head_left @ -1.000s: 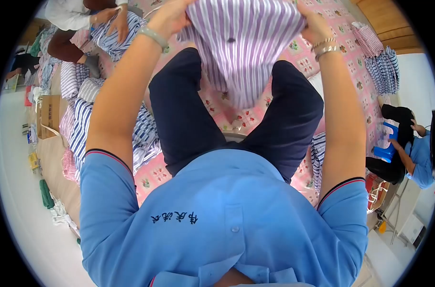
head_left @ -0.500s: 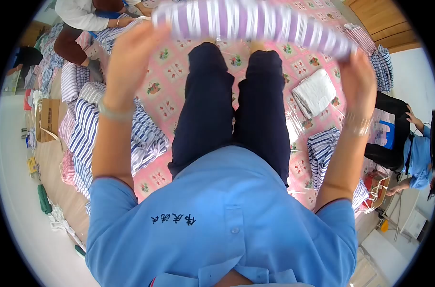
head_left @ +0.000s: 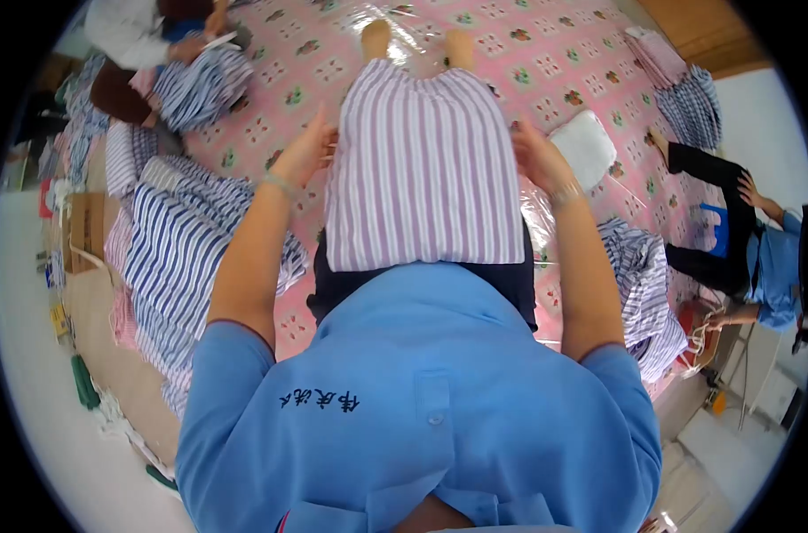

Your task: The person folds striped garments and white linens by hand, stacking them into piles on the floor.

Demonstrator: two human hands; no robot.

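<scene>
A purple-and-white striped cloth (head_left: 431, 169), folded into a near rectangle, lies flat across my thighs. By its left edge is my left hand (head_left: 308, 153), fingers apart and close to the fabric without gripping it. On the opposite side, my right hand (head_left: 542, 162) is likewise open beside the right edge; whether the fingertips touch the cloth I cannot tell. A folded white cloth (head_left: 585, 149) rests on the floor just beyond my right hand.
Blue-striped garments (head_left: 173, 266) are heaped at my left, more striped clothes (head_left: 637, 293) at my right. Pink patterned sheeting (head_left: 546, 62) covers the floor. One person (head_left: 138, 35) sits at upper left with striped clothing; another person (head_left: 772, 275) is at far right. A cardboard box (head_left: 86, 231) stands left.
The striped cloth, held stretched out in both hands before, has come down onto my lap. Both hands have let go and moved inward and lower, to its sides.
</scene>
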